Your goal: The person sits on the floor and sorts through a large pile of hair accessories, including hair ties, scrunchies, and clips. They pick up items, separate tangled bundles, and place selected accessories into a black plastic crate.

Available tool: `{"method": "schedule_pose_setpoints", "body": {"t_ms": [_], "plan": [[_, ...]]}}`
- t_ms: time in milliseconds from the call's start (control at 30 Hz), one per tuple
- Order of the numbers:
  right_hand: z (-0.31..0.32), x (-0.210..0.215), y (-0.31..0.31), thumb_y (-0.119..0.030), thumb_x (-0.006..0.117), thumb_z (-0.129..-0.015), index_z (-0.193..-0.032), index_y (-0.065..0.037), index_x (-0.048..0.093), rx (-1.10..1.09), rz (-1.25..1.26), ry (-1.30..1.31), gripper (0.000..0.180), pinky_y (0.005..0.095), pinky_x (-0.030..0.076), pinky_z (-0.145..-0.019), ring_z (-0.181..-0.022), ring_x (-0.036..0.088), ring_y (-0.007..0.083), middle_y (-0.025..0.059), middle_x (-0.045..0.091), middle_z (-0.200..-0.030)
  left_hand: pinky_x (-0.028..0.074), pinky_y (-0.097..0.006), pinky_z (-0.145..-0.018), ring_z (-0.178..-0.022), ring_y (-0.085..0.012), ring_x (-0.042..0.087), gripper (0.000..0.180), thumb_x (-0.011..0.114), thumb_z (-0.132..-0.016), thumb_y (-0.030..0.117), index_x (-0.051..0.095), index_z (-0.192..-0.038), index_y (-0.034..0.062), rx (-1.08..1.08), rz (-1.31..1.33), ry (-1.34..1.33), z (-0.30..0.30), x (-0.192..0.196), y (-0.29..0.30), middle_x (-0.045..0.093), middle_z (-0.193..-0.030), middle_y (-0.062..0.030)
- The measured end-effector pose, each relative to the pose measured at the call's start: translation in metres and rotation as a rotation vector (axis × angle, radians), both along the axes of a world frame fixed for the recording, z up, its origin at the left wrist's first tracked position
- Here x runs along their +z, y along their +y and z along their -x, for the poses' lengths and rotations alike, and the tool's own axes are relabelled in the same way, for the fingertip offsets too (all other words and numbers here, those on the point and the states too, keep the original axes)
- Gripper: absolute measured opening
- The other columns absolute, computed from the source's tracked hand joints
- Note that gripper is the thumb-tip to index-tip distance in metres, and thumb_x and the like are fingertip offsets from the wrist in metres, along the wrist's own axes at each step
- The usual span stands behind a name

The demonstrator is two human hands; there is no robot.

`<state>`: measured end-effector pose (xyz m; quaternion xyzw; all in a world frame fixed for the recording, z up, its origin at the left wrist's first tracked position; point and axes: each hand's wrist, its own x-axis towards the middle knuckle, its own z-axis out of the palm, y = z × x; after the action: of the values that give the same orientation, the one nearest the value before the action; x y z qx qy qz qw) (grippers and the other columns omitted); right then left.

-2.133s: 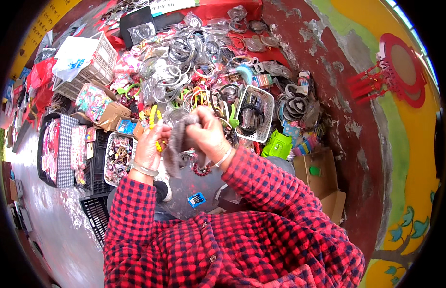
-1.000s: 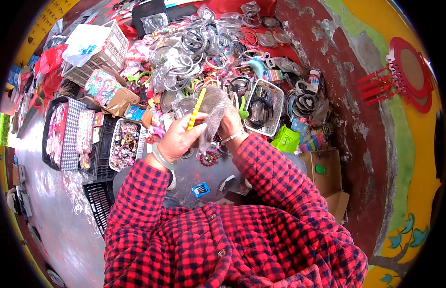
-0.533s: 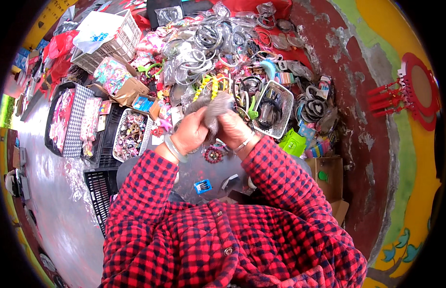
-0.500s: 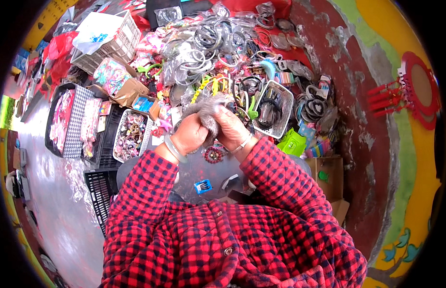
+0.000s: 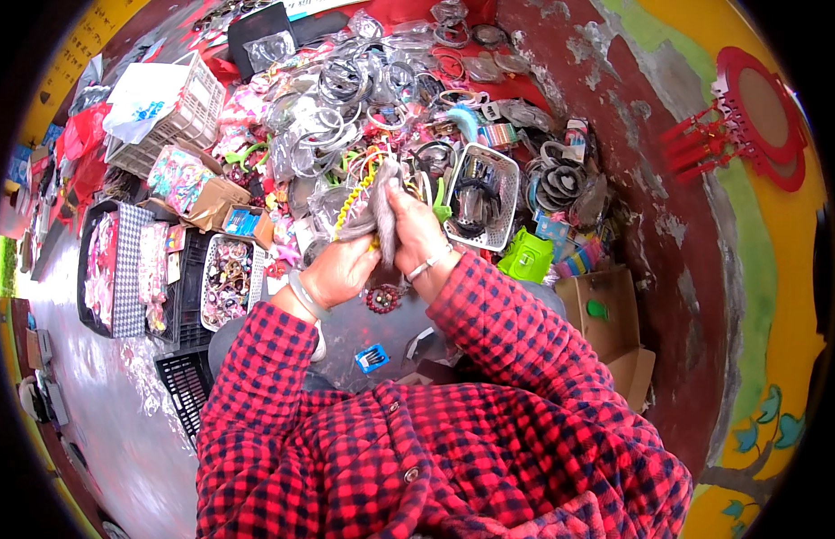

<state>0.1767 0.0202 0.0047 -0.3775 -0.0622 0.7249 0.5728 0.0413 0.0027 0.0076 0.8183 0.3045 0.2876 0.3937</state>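
Note:
In front of my chest, both hands hold a soft grey furry band (image 5: 384,214), which looks like a plush headband. My left hand (image 5: 335,272) grips its lower left part, where one strip sticks out toward the left. My right hand (image 5: 419,232) pinches the upright length with the thumb along it. Part of the band is hidden behind my fingers. Just beyond it lies a pile of hair accessories, with a yellow coiled band (image 5: 355,202) close to the grey one. Below my hands is a dark red beaded hair tie (image 5: 381,298).
A white basket (image 5: 513,202) with dark bands stands right of my hands, near a bright green plastic piece (image 5: 526,255). To the left are a white tray (image 5: 256,292) of hair ties and a black crate (image 5: 186,382). An open cardboard box (image 5: 597,283) is at right.
The grey band was bunched between my hands; now it is spread, one part upright and one pointing left. My left fingers have turned and straightened somewhat. The whole view has shifted slightly.

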Motion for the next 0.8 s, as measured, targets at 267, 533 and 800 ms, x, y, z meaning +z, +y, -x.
{"method": "schedule_pose_setpoints", "body": {"t_ms": [267, 533, 800], "plan": [[-0.018, 0.015, 0.010, -0.028, 0.042, -0.092, -0.090, -0.007, 0.052, -0.069, 0.075, 0.051, 0.024, 0.0379, 0.048, -0.060, -0.064, 0.054, 0.0209, 0.0072, 0.054, -0.075, 0.042, -0.041, -0.060, -0.070, -0.0380, 0.053, 0.016, 0.053, -0.083, 0.015, 0.051, -0.090, 0.0013, 0.049, -0.015, 0.083, -0.006, 0.005, -0.008, 0.054, -0.074, -0.0185], [0.003, -0.004, -0.008, -0.028, 0.044, -0.091, -0.102, -0.006, 0.051, -0.020, -0.082, 0.039, 0.025, 0.0338, 0.046, -0.073, -0.078, 0.055, 0.0196, 0.0067, 0.057, -0.088, 0.044, -0.038, -0.062, -0.071, -0.0339, 0.056, 0.011, 0.051, -0.081, 0.007, 0.055, -0.091, 0.0029, 0.301, -0.098, 0.204, 0.008, -0.008, 0.000, 0.057, -0.076, -0.0154], [0.010, -0.008, -0.015, -0.024, 0.047, -0.090, -0.102, -0.006, 0.053, 0.088, -0.175, 0.076, 0.022, 0.0332, 0.045, -0.079, -0.085, 0.056, 0.0180, 0.0055, 0.059, -0.093, 0.046, -0.033, -0.065, -0.075, -0.0291, 0.060, 0.018, 0.042, -0.081, -0.002, 0.055, -0.094, 0.0007, 0.299, 0.012, -0.125, 0.006, -0.011, 0.005, 0.059, -0.079, -0.0150]]}}
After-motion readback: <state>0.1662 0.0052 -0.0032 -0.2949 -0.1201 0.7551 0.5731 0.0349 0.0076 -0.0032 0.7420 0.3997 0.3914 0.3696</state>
